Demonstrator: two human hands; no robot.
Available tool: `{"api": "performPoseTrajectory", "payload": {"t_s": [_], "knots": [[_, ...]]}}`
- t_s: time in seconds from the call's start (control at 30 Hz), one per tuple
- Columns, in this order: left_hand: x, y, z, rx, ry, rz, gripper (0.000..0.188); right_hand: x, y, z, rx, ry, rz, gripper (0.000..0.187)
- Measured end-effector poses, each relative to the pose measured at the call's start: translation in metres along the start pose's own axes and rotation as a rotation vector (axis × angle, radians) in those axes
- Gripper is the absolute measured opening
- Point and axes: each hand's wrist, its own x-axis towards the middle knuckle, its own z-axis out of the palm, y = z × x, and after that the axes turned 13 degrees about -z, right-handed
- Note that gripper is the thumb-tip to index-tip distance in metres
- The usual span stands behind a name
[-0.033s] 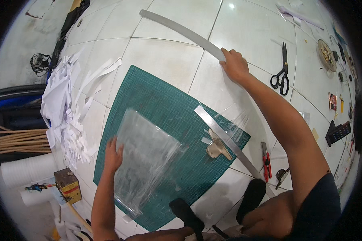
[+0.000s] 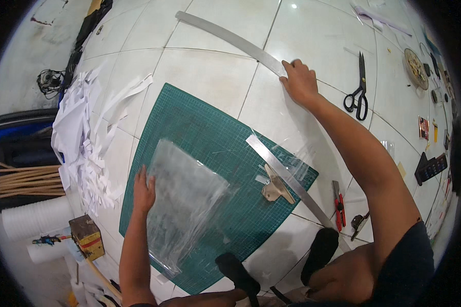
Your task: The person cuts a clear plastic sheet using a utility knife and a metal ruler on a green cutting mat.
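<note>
Gripped at its near end, a long metal ruler (image 2: 225, 37) lies across the floor tiles, with my right hand (image 2: 300, 82) closed on it. My left hand (image 2: 144, 190) rests flat at the left edge of a stack of clear plastic sheets (image 2: 187, 197), fingers slightly apart. The sheets lie on a green cutting mat (image 2: 200, 123). A second metal ruler (image 2: 287, 176) crosses the mat's right corner, beside a large metal bulldog clip (image 2: 276, 188) and thin clear plastic offcuts (image 2: 297, 156).
Black scissors (image 2: 361, 87) lie right of my right forearm. A red utility knife (image 2: 338, 204) and another clip (image 2: 360, 225) are by my right knee. White paper strips (image 2: 79, 133) heap at the left, near a box (image 2: 86, 236). A phone (image 2: 433, 168) stands far right.
My left hand has shifted very slightly up along the sheets' edge. The right hand and its ruler look the same.
</note>
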Motion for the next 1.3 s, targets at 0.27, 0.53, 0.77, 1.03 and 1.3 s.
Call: {"api": "performPoseTrajectory", "payload": {"t_s": [0.27, 0.53, 0.77, 1.03, 1.3], "knots": [[0.051, 0.014, 0.043, -0.116, 0.079, 0.048, 0.047, -0.078, -0.055, 0.002, 0.335, -0.204, -0.373, 0.029], [0.051, 0.007, 0.051, -0.112, 0.271, 0.064, 0.046, -0.155, -0.154, 0.066, 0.385, -0.458, -0.809, 0.023], [0.057, 0.007, 0.072, -0.152, 0.394, 0.022, 0.044, -0.155, -0.170, 0.074, 0.631, -0.579, -0.492, 0.033], [0.059, 0.001, 0.090, -0.177, 0.449, 0.016, 0.046, -0.151, -0.184, 0.072, 0.694, -0.600, -0.347, 0.046], [0.059, 0.005, 0.097, -0.215, 0.495, 0.016, 0.046, -0.159, -0.177, 0.077, 0.790, -0.608, -0.420, 0.031]]}}
